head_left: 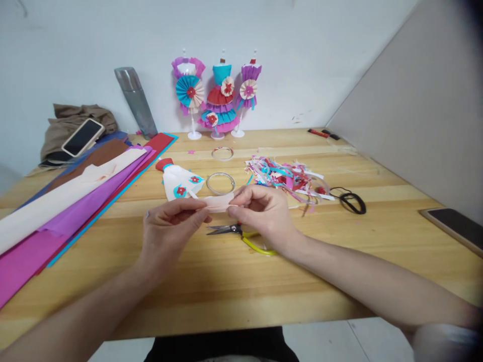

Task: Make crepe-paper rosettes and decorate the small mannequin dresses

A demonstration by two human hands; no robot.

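Observation:
Between my two hands a small strip of pale pink paper is stretched out above the table. My left hand pinches its left end between thumb and fingers. At the other end, my right hand grips it the same way. Scissors with yellow handles lie below, partly hidden by my right hand. Just behind my left hand lies a miniature white dress with a red top and red-and-blue flowers. A roll of clear tape rests on the table beyond the strip.
Folded coloured paper sheets cover the left side. Paper scraps are heaped at centre right, near a black hair tie. Three dressed mini mannequins and a bottle stand at the back. A phone lies far right.

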